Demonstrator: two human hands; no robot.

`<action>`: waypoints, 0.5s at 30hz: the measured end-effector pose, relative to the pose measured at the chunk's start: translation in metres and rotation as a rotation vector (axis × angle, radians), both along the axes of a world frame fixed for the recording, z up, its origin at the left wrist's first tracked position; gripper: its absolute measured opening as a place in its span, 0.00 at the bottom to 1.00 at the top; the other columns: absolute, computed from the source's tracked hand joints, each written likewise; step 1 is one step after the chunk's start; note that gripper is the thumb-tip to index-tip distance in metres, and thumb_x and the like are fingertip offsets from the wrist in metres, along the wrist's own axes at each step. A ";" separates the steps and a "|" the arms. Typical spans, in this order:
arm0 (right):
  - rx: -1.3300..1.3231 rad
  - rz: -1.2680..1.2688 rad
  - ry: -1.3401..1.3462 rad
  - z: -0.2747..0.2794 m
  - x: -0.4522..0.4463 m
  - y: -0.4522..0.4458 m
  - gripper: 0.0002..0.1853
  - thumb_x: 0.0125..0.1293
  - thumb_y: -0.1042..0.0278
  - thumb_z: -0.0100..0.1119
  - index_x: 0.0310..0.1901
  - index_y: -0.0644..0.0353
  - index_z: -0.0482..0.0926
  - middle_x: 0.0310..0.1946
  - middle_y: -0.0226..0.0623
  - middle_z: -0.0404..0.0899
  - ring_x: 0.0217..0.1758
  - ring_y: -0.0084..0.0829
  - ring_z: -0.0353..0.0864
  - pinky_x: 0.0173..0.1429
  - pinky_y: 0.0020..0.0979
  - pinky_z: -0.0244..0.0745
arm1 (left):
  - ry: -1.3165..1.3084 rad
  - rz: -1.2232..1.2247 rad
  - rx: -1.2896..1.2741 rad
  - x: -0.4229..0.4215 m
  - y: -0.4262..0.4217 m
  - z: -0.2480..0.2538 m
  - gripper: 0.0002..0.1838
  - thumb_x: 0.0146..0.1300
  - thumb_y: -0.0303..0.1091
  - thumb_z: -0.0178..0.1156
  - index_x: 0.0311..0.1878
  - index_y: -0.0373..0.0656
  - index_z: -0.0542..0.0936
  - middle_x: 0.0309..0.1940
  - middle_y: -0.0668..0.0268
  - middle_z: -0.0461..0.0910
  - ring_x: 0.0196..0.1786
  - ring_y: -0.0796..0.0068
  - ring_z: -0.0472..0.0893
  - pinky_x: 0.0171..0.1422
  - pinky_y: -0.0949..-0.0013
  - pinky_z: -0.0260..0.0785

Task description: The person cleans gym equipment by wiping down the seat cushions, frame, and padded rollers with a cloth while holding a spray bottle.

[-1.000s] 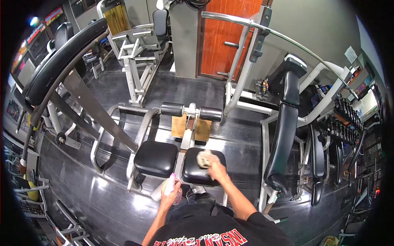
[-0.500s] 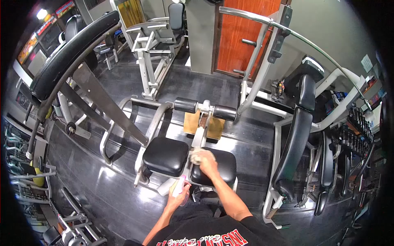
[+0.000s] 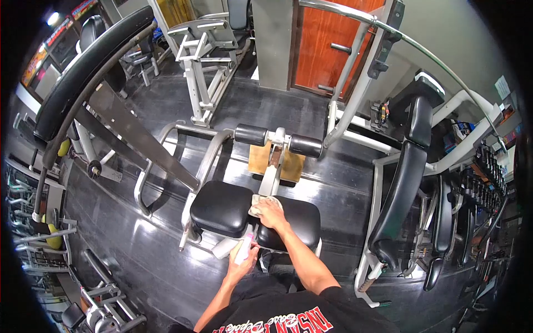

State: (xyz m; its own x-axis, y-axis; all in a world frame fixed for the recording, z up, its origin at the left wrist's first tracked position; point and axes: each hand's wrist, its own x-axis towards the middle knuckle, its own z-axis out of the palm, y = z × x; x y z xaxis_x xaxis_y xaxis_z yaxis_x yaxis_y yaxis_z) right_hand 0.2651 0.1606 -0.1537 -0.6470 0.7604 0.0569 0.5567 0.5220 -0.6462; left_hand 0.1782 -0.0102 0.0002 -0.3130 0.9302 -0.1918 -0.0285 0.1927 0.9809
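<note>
I'm watching the left hand (image 3: 242,263) gripping a slim white bottle with a pink tip (image 3: 243,251), contents unclear; the right hand (image 3: 271,213) is holding a crumpled cream cloth (image 3: 256,206) at the inner edge of a glossy black padded seat (image 3: 300,222).

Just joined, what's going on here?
A person stands over a gym machine with both hands busy. The right hand holds a light-coloured cloth at the inner edge of the right black seat pad, by the gap between it and the left black seat pad. The left hand holds a pale bottle with a pink part near its top, in front of the gap. The black rollers beyond the seats are untouched at this moment.
</note>
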 end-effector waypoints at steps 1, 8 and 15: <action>0.012 0.026 -0.116 0.002 -0.003 0.003 0.16 0.52 0.69 0.59 0.45 0.53 0.82 0.50 0.43 0.78 0.59 0.44 0.73 0.65 0.43 0.64 | 0.000 0.006 -0.007 0.001 0.000 0.002 0.06 0.63 0.30 0.60 0.40 0.39 0.77 0.21 0.71 0.74 0.22 0.86 0.73 0.26 0.78 0.66; -0.213 -0.244 -0.368 -0.023 0.036 0.060 0.19 0.57 0.70 0.51 0.51 0.58 0.77 0.50 0.45 0.78 0.54 0.42 0.78 0.57 0.41 0.74 | -0.015 0.026 -0.066 0.000 0.002 0.017 0.07 0.64 0.32 0.61 0.40 0.39 0.77 0.21 0.72 0.75 0.22 0.87 0.72 0.24 0.79 0.65; -0.665 -0.095 -0.360 -0.044 0.036 0.105 0.22 0.65 0.53 0.48 0.53 0.59 0.74 0.52 0.48 0.77 0.56 0.45 0.76 0.59 0.41 0.69 | 0.064 0.076 -0.179 -0.005 -0.008 0.014 0.07 0.63 0.31 0.61 0.40 0.39 0.78 0.21 0.72 0.75 0.22 0.87 0.72 0.25 0.79 0.64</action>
State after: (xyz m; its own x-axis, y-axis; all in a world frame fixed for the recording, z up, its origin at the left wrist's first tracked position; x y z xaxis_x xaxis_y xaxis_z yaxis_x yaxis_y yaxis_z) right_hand 0.3007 0.2659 -0.1975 -0.4692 0.6142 -0.6345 0.8156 0.0260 -0.5780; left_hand 0.1730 -0.0180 0.0142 -0.3977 0.8564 -0.3293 0.0118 0.3636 0.9315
